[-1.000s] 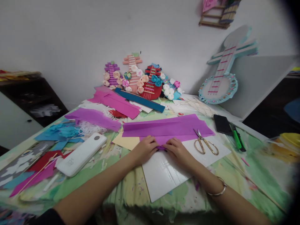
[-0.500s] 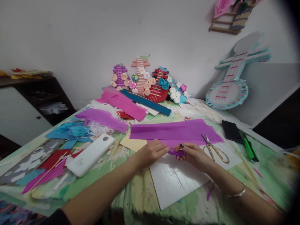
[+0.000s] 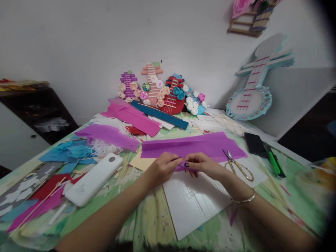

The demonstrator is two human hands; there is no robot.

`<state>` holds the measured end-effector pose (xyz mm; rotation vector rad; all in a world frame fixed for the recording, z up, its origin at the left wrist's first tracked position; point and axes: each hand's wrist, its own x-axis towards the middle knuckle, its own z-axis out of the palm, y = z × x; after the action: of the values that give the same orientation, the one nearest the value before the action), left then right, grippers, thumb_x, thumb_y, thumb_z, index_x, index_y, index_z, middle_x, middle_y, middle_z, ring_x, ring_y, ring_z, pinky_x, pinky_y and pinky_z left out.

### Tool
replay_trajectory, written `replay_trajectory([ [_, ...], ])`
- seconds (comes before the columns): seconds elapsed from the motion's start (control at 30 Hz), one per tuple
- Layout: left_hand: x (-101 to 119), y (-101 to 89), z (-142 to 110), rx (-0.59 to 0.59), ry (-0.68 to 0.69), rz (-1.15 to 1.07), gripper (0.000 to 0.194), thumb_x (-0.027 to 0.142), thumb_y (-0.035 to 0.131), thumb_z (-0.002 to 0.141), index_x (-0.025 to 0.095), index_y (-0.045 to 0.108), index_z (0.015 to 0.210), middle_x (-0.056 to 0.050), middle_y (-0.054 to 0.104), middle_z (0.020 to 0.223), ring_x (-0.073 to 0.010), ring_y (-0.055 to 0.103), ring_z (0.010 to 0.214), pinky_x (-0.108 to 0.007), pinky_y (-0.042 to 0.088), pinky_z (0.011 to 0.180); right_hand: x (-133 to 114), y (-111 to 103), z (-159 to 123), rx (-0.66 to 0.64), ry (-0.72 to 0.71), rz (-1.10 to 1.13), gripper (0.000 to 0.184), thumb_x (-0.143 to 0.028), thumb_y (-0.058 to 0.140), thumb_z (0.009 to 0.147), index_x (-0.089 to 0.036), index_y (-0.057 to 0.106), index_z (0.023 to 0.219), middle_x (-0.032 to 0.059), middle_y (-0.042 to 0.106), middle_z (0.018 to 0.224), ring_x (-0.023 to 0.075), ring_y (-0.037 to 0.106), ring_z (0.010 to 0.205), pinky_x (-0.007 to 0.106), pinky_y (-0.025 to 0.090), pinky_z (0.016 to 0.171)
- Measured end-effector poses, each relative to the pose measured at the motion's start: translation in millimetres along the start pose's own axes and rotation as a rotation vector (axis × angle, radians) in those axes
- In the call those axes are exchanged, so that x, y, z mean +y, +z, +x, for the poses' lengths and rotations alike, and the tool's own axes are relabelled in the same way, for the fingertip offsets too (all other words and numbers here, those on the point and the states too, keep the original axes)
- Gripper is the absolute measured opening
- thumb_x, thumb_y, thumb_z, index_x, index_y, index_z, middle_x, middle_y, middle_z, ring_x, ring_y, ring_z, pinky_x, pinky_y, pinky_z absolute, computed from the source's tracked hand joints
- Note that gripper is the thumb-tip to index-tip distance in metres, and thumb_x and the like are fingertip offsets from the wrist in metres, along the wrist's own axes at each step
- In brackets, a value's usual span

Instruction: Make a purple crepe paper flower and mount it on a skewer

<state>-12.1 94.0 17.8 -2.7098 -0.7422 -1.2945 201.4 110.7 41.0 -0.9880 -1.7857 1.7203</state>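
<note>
My left hand (image 3: 162,168) and my right hand (image 3: 206,165) meet above the white board with line marks (image 3: 193,206). Between their fingertips is a small purple piece of crepe paper (image 3: 180,168), pinched from both sides. Fingers cover most of it, so its shape is hard to make out. Just behind the hands lies a long purple crepe paper sheet (image 3: 204,144), partly folded along its length. Gold-handled scissors (image 3: 243,170) rest beside my right wrist, blades slightly apart.
A white power bank (image 3: 94,180), a patterned phone case (image 3: 28,187) and coloured paper scraps lie left. To the right are a black phone (image 3: 254,143) and a green cutter (image 3: 274,162). Decorated paper instruments (image 3: 173,98) line the wall; a larger one (image 3: 252,84) leans at right.
Both hands have drawn closer together, my right hand moving left and up. The purple piece, seen as a loose bundle before, is now mostly covered by fingers. The view has shifted slightly.
</note>
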Motion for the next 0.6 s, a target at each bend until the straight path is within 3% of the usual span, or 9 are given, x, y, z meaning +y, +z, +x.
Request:
replay_trajectory([
  [0.13,-1,5.3,-1,-0.05,-0.509,-0.448,0.043,0.02,0.058,0.079,0.014,0.051,0.121,-0.006,0.064,0.087,-0.0162,0.059,0.074,-0.028,0.05,0.066,12,6,4,0.159,-0.123,-0.195,0.024,-0.037,0.054,0.086,-0.014,0.059,0.084,-0.0035,0.054,0.053,0.0081,0.05,0.045,0.018,0.036,0.042],
  [0.23,-4,9.1,0,-0.051,-0.729,-0.578,0.028,0.031,0.053,0.085,0.013,0.059,0.106,-0.004,0.061,0.076,-0.0129,0.055,0.065,-0.024,0.045,0.058,18,11,1,0.258,-0.202,-0.464,0.019,-0.029,0.05,0.087,-0.015,0.063,0.089,-0.0018,0.057,0.056,0.0091,0.051,0.049,0.019,0.038,0.049],
  [0.33,-8,12.6,0,-0.027,-0.759,-0.541,0.02,0.031,0.057,0.083,0.013,0.064,0.088,-0.003,0.061,0.075,-0.0123,0.054,0.066,-0.024,0.044,0.061,20,15,-3,0.317,-0.266,-0.602,0.017,-0.022,0.05,0.086,-0.016,0.065,0.092,-0.0005,0.061,0.06,0.0102,0.054,0.054,0.02,0.039,0.055],
  [0.47,-9,13.5,-1,0.017,-0.705,-0.596,0.028,0.027,0.072,0.071,0.014,0.065,0.094,-0.006,0.061,0.089,-0.0161,0.059,0.078,-0.027,0.048,0.068,22,16,-5,0.33,-0.297,-0.58,0.019,-0.021,0.049,0.087,-0.016,0.066,0.096,-0.0003,0.063,0.063,0.0097,0.054,0.052,0.019,0.039,0.054],
  [0.6,-5,12.1,-1,0.043,-0.717,-0.677,0.025,0.022,0.072,0.07,0.014,0.065,0.093,-0.007,0.063,0.089,-0.0171,0.062,0.079,-0.028,0.051,0.07,25,13,-5,0.323,-0.32,-0.582,0.021,-0.02,0.049,0.088,-0.017,0.067,0.099,0.0008,0.066,0.066,0.0102,0.056,0.053,0.019,0.04,0.054],
])
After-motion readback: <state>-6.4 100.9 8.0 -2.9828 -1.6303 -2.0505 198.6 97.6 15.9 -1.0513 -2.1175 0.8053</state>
